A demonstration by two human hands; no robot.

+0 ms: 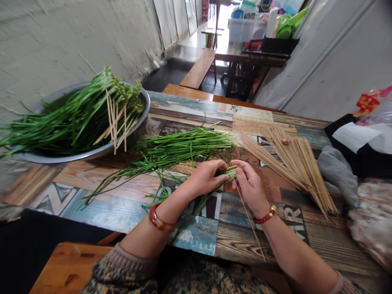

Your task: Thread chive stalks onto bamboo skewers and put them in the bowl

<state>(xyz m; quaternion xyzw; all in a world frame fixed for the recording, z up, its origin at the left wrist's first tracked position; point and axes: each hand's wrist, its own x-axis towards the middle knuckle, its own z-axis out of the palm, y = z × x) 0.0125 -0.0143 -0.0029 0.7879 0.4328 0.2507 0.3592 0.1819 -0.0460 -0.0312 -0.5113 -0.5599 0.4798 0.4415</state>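
Tabletop (196, 239): patchwork print, under basin & to its R.
Metal basin (61, 158) (landmark): full of long greens (76, 114), incl. gathered bunches w/ skewer tails (115, 143) over near-R rim. Likely fault: bunches pulled out, if tails snagged.
Clear bin (245, 30): on 2nd table, well beyond basin to R; blue & green items at top, rest unclear.
Plastic bag (369, 224): far R of basin; pale contents, too blurred to ID.
Loose stems (190, 143): just R of basin. Could scatter if swept by L forearm.
Skewer bundle (303, 163): well R of basin, past stems; part fanned.
Left hand (211, 176): R of basin, nearer side; clamped on held stems. Right hand (249, 183): farther R; pinched on same.
Held stems (230, 173): btwn hands, R of basin. Possible split or slip if squeezed unevenly.
Held skewer (249, 220): down from R fingers; upper end hidden, cannot tell if inserted. Prick risk if misaligned.
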